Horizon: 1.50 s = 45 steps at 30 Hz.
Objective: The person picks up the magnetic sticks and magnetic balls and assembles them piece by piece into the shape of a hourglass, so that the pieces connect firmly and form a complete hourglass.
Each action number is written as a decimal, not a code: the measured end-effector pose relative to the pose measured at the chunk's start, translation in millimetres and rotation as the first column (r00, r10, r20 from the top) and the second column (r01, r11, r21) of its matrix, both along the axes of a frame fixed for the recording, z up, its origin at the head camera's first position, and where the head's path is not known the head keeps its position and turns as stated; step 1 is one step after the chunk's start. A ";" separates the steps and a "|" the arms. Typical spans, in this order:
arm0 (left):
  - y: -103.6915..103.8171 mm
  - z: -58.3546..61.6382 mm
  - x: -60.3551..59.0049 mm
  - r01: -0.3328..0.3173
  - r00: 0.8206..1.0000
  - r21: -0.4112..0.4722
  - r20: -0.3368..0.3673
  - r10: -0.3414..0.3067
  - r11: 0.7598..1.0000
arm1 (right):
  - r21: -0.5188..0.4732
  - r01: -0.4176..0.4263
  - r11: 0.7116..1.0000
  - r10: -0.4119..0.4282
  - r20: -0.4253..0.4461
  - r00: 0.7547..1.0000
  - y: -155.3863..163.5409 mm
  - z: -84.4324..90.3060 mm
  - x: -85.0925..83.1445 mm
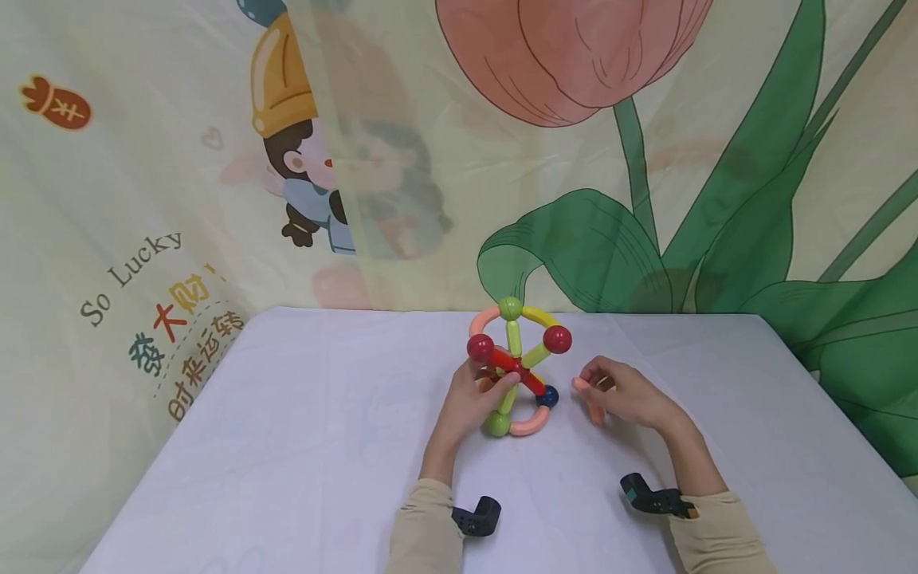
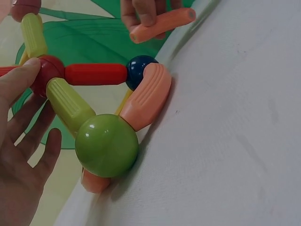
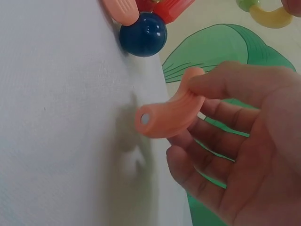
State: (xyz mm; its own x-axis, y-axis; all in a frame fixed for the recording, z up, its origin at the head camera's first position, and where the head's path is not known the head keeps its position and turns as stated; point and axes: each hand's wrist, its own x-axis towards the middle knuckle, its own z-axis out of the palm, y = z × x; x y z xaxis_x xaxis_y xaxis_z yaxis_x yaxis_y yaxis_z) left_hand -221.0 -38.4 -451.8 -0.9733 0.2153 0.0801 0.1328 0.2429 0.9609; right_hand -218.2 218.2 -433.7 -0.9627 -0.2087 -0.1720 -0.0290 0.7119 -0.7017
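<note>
toy frame: ball-and-rod build [image 1: 515, 368] stands upright at table centre, far half, resting on a green ball [image 2: 106, 145] + curved peach rod [image 2: 146, 96] + navy ball [image 2: 141, 70]; red rod [image 2: 96, 74] crosses the middle, 2 red balls and a green ball up top.
loose piece: curved peach rod [image 3: 170, 110], just right of the build, off the cloth, not touching the frame.
left hand: left hand [image 1: 469, 396] at the build's left side; fingertip [image 2: 23, 75] presses the centre red ball, other fingers look straight and loose, no real clamp on it.
right hand: right hand [image 1: 627, 395] w/ thumb + fingers pinched round the loose peach rod.
risk 1: frame sits on few contact pts, steadied by 1 fingertip only; a sideways nudge from the rod prob tips it.
risk 2: joints look magnetic, so the rod end may snap to the navy ball at a wrong angle, or pull a ball off.
risk 3: a freed ball could roll off the near edge.
surface: table [image 1: 301, 446] under pale lilac cloth, smooth, slightly wrinkled.
room: printed curtain backdrop [image 1: 717, 159], big tulip + green leaves to the right, cartoon figure and "So Lucky" text to the left.
</note>
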 end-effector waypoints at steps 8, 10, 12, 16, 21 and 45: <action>3.6 0.2 -0.3 -0.003 1.000 0.011 -0.018 0.003 1.000 | -0.060 -0.061 0.996 0.055 -0.094 0.994 -0.1 -0.1 -0.6; 4.3 0.1 -0.2 -0.007 1.000 0.018 -0.011 0.007 1.000 | -0.079 -0.079 0.994 0.069 -0.118 0.991 -1.2 0.5 -0.1; 4.9 0.3 0.3 -0.012 1.000 0.020 -0.002 0.012 1.000 | -0.093 -0.094 0.991 0.081 -0.143 0.986 -2.5 1.6 0.5; 5.5 0.0 0.9 -0.013 1.000 0.014 0.003 0.013 1.000 | -0.104 -0.116 0.988 0.096 -0.186 0.978 -5.8 4.3 2.0; 5.6 -0.6 -0.2 0.009 1.000 0.032 -0.014 -0.008 0.999 | -0.104 -0.131 0.986 0.104 -0.232 0.967 -9.4 8.8 3.2; 4.2 1.0 -0.9 0.022 0.993 0.050 -0.116 -0.016 0.999 | -0.150 -0.269 0.951 0.161 -0.502 0.850 -15.3 48.6 24.0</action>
State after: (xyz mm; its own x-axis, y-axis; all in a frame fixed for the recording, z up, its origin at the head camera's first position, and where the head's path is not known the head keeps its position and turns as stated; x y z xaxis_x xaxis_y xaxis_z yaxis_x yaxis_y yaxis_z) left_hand -221.8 -34.3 -450.9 -0.9525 0.2269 0.2032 0.2480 0.1904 0.9499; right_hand -194.2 202.9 -385.0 -0.8399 -0.3987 0.3682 -0.5343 0.4883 -0.6899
